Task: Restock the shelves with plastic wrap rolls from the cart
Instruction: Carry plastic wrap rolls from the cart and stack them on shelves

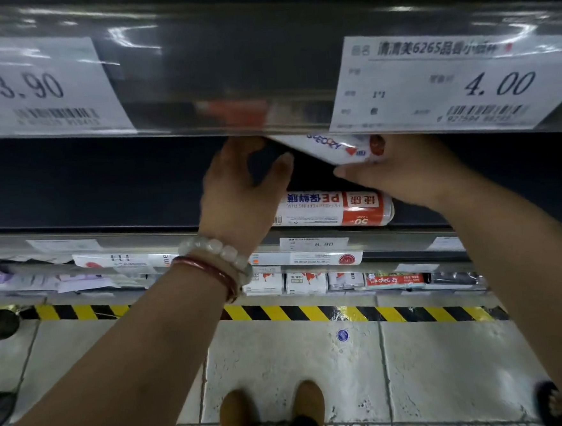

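While your right hand [399, 168] has its fingers and thumb curled round the end of a roll [341, 148], keep that grip snug and let it do the steering. From what shows, the roll is tilted, its far end hidden behind the upper price rail [264, 91], so you are feeding it into the dark shelf bay [104, 182] almost blind. Lower the hidden end first, so it clears the rail instead of catching under it.

Your left hand [241, 185] is open, fingers and thumb spread in a loose cup just beside the roll, holding nothing. Bring it under the roll's middle to take the weight and level it; the glossy wrapper will likely slide in a light grip, so cradle rather than pinch.

Below your hands, a second roll [334, 207] already lies on its side on the shelf, lengthwise along the front edge. Set the new one parallel to it, label outward, probably behind or beside it, and seat it so it cannot roll forward over the lip. Watch your bracelets [216, 260] near the lower rail [315, 243] when you draw back. The cart is out of view.
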